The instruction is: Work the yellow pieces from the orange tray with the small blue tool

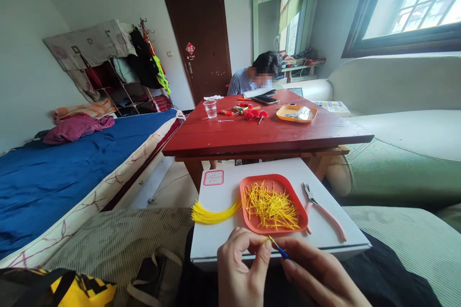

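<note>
In the head view, my left hand (242,261) pinches a tiny yellow piece (268,239) between thumb and forefinger. My right hand (317,268) is closed round a slim blue-handled tool (280,249), whose thin metal tip meets the yellow piece; the tool's exact kind is unclear. Just beyond my fingers sits an orange-red tray (248,224) heaped with short yellow strands (270,205). A bundle of long yellow strands (212,215) lies left of the tray. Pink-handled pliers (326,213) rest to its right, jaws pointing away. All these lie on a white box (219,242).
A red table (216,134) stands beyond the box, bearing a plastic cup (210,109), red craft pieces (252,112), a phone (266,100) and a yellow tray (284,118). Behind it a person (248,79) bends over papers. A blue-covered bed (72,158) is left, a pale sofa (396,153) right.
</note>
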Tool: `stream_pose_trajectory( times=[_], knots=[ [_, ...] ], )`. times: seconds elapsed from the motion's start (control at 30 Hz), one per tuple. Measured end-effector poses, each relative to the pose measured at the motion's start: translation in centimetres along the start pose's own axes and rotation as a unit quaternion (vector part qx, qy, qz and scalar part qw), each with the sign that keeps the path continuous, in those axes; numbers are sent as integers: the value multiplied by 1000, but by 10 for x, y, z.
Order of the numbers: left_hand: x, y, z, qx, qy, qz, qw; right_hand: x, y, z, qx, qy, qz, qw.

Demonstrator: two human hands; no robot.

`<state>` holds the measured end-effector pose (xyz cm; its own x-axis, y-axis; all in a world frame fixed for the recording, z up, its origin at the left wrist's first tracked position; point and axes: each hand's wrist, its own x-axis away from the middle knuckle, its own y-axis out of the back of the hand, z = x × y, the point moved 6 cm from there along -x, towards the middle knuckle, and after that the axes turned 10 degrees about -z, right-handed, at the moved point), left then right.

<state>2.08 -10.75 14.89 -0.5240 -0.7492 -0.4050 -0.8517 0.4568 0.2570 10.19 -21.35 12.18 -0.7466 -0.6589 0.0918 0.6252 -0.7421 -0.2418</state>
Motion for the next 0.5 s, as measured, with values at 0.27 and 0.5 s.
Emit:
stream_pose_trajectory(
  times=[0.27,0.5],
  knots=[
    [1,-1,26,40,233,143,961,-7,14,14,307,89,65,945],
    [-1,0,11,86,354,164,917,-8,12,17,339,81,84,934]
  ],
)
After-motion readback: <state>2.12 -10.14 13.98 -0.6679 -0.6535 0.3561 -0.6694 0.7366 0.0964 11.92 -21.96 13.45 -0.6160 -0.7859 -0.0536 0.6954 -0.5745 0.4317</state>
